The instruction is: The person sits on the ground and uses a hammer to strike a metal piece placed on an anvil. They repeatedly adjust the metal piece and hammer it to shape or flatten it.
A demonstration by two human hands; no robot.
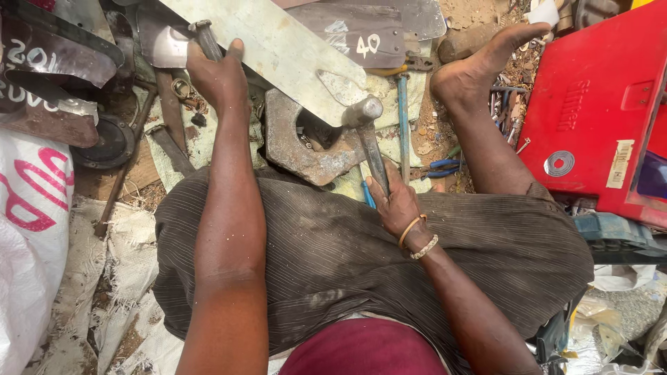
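My right hand (394, 201) grips the handle of a metal hammer (367, 132), whose head rests on the lower edge of a pale sheet-metal strip (278, 48). The strip lies diagonally across a heavy rusty metal block (295, 149) that has a hollow in its middle. My left hand (217, 75) presses on the strip's near edge at the upper left and is closed around a dark metal rod (206, 38). My lap in dark striped cloth fills the middle, and my bare right foot (483, 62) rests on the ground at the upper right.
A red metal box (590, 118) stands at the right. Dark sheet-metal offcuts with chalk marks (48, 62) lie at the upper left and top. A blue-handled tool (404, 118) and pliers (445, 165) lie by the foot. White sacking (35, 229) covers the left.
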